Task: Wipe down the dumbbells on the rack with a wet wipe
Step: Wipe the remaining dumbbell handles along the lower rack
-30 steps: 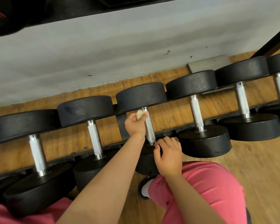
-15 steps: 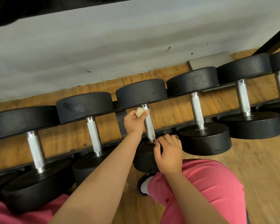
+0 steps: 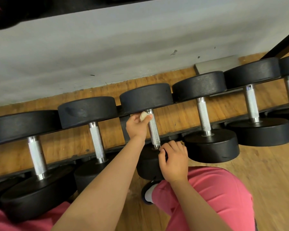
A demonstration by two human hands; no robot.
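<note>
Several black dumbbells with knurled silver handles lie side by side on a low black rack (image 3: 123,129). My left hand (image 3: 137,125) pinches a small balled white wet wipe (image 3: 143,116) against the top of the middle dumbbell's handle (image 3: 153,130), just under its far head (image 3: 146,97). My right hand (image 3: 173,161) grips the rim of that dumbbell's near head (image 3: 148,165), fingers curled over its edge.
Neighbouring dumbbells sit close on both sides: one to the left (image 3: 97,140), one to the right (image 3: 204,119). A grey wall (image 3: 107,52) runs behind the rack, with wooden floor (image 3: 265,172) below. My pink-clad knee (image 3: 207,194) is under my right hand.
Hands stay on the middle dumbbell. The wipe stays at the top of the handle, with only a slight shift of the view.
</note>
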